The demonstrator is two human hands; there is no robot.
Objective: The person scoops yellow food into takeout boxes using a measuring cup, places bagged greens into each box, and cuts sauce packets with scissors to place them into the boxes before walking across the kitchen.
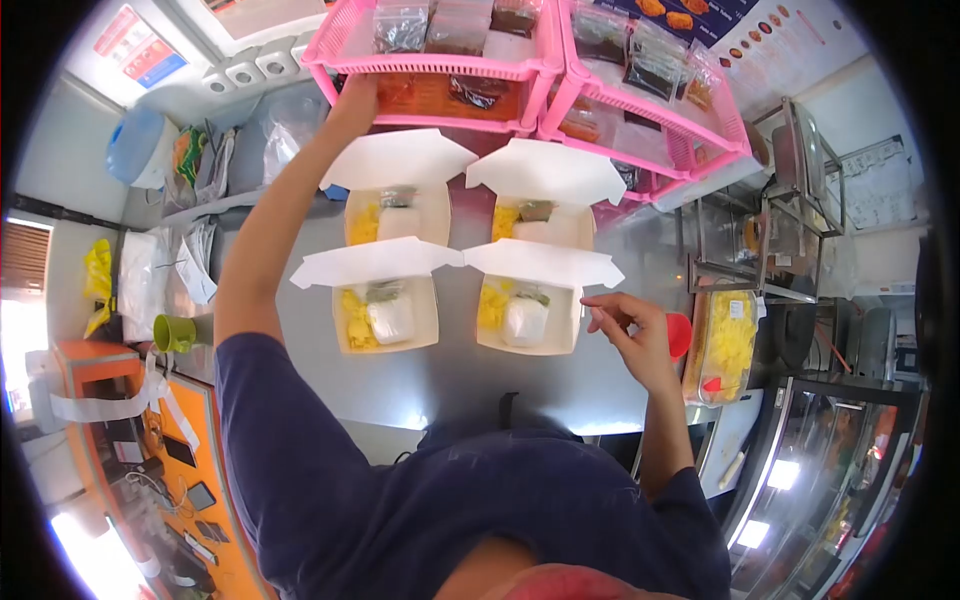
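Observation:
My left hand [357,103] reaches into the lower tier of the left pink rack [430,68], among packets of orange-red sauce [425,97]; its fingers are hidden. Beside the near right food box [560,338] is my right hand [637,338], fingers loosely bent and apart, with nothing visible in them. That box and the near left box [425,325] each hold yellow food, a white wrapped block and a small bag of dark green contents. Behind them, the far left box [435,215] and far right box [578,228] contain similar items. All these lids stand up.
A second pink rack [650,100] with sachets stands at the back right. At the right edge of the steel table [460,370] are a red cup [679,335] and a clear tub of yellow food [725,335]. A green mug [174,333] is at the left.

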